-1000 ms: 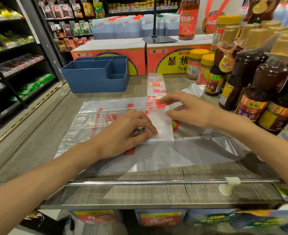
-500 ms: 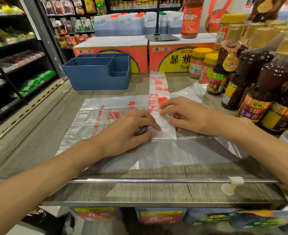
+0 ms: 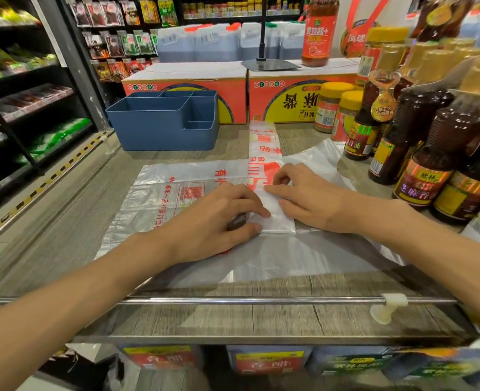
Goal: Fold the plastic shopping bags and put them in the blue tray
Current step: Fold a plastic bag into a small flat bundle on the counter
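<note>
A clear plastic shopping bag with red print, folded into a narrow strip (image 3: pixel 263 142), runs across the wooden counter away from me. Its near end is folded into a small white packet (image 3: pixel 279 222). My left hand (image 3: pixel 219 218) pinches the packet's left edge between thumb and forefinger. My right hand (image 3: pixel 309 198) rests on the packet's right side, forefinger laid across the fold, other fingertips on the strip. More bags (image 3: pixel 171 193) lie flat beneath. The blue tray (image 3: pixel 159 134), with several compartments, stands at the back left, apart from both hands.
Dark sauce bottles (image 3: pixel 431 159) crowd the right edge, with yellow-lidded jars (image 3: pixel 329 108) behind. Two red-and-yellow cartons (image 3: pixel 185 100) close off the back. A metal rail (image 3: pixel 261 300) runs along the near counter edge. Stocked shelves (image 3: pixel 21 114) line the aisle at left.
My right hand has slid left and nearer along the strip until it meets my left hand on the fold. My left hand has stayed on the packet.
</note>
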